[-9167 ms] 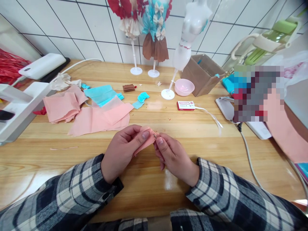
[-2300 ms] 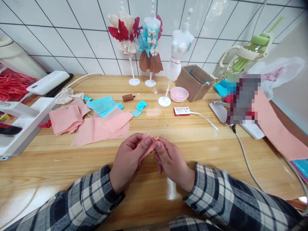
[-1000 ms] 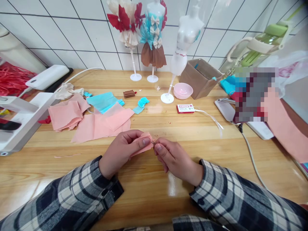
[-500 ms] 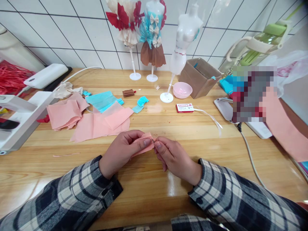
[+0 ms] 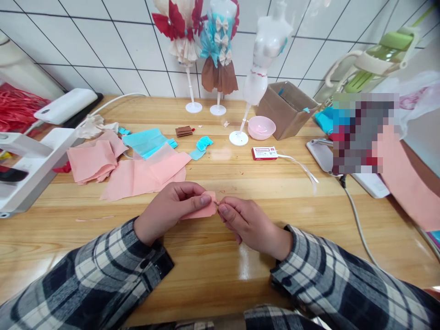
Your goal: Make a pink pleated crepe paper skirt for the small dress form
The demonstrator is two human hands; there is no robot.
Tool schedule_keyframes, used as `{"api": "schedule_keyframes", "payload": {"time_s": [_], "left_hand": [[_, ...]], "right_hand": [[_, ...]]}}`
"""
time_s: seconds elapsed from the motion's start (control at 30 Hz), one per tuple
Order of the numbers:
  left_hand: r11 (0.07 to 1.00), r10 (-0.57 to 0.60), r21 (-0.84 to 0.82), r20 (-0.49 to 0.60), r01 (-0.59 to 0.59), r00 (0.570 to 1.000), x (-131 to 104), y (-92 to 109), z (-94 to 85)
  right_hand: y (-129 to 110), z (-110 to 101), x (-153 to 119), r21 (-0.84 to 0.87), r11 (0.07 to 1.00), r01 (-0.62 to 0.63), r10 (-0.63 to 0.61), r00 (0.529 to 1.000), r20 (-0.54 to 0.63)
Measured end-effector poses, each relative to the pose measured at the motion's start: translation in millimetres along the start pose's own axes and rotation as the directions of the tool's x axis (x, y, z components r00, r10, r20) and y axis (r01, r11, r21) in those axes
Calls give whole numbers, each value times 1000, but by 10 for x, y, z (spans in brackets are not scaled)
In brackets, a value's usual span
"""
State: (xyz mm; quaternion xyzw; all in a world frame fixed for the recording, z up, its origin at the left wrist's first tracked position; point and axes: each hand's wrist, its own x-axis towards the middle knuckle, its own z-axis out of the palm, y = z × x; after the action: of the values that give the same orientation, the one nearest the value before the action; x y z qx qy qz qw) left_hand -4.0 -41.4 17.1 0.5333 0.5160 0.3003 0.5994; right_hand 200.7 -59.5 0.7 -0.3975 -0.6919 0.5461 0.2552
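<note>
Near the front of the wooden table, my left hand [image 5: 175, 206] pinches a small folded piece of pink paper [image 5: 202, 210] between thumb and fingers. My right hand [image 5: 249, 224] is closed at the paper's right edge, its fingertips on a tiny dark, thin item too small to name. Behind my left hand lie larger pink sheets [image 5: 137, 176], with a stack of pink paper [image 5: 92, 160] to their left. Blue paper [image 5: 146, 140] rests on top at the back, and a small blue piece [image 5: 204, 143] lies to the right.
Two dressed mannequins [image 5: 220, 50] and a bare white one [image 5: 257, 87] stand at the back. Beside them are a pink bowl [image 5: 261, 129], a brown box [image 5: 287, 110] and a small red-white box [image 5: 264, 153]. A white device [image 5: 37, 169] is at left, a cable [image 5: 359, 224] at right.
My left hand has shifted slightly left with the pink paper, which now lies flatter. More of the paper's right end shows, and the gap between the two hands is a little wider.
</note>
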Motion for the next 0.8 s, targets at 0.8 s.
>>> {"api": "schedule_keyframes", "payload": {"time_s": [0.8], "left_hand": [[991,-1,130,106,-13,994,42,52,-115]], "right_hand": [[-25,-13,11,-83,996,-32,36,998,54]]}}
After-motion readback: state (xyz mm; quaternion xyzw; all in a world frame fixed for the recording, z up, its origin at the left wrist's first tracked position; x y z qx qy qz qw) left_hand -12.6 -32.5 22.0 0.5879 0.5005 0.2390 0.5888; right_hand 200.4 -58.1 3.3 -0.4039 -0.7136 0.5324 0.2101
